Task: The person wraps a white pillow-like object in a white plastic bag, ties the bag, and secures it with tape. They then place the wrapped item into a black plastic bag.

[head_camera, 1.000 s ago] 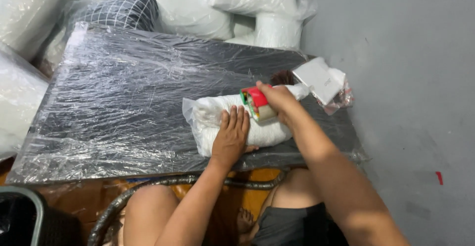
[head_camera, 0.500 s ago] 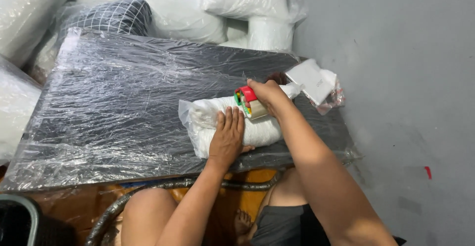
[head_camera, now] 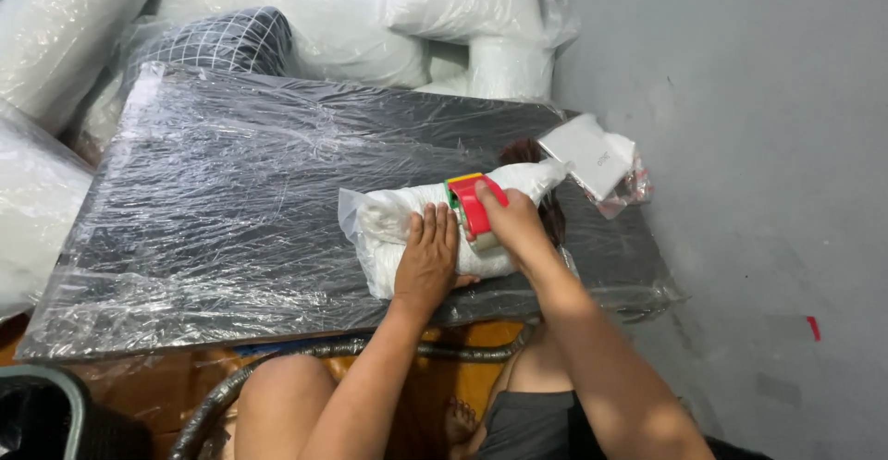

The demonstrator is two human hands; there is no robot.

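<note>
A white rolled bundle in clear plastic (head_camera: pixel 388 224) lies on a dark board wrapped in plastic film (head_camera: pixel 231 192). My left hand (head_camera: pixel 427 261) lies flat on the bundle with its fingers spread, pressing it down. My right hand (head_camera: pixel 514 224) grips a red tape dispenser (head_camera: pixel 472 207) with a yellow and green edge, and holds it against the top of the bundle.
A small white packet in a clear bag (head_camera: pixel 597 159) sits at the board's right corner. Plastic-wrapped white pillows (head_camera: pixel 481 2) and a grey checked cushion (head_camera: pixel 217 44) are stacked behind. Grey floor lies to the right. A dark hose (head_camera: pixel 277 368) curves under the board's near edge.
The red dispenser and my right hand have stayed on the bundle, with the dispenser shifting slightly leftward along it. My left hand keeps pressing in the same place.
</note>
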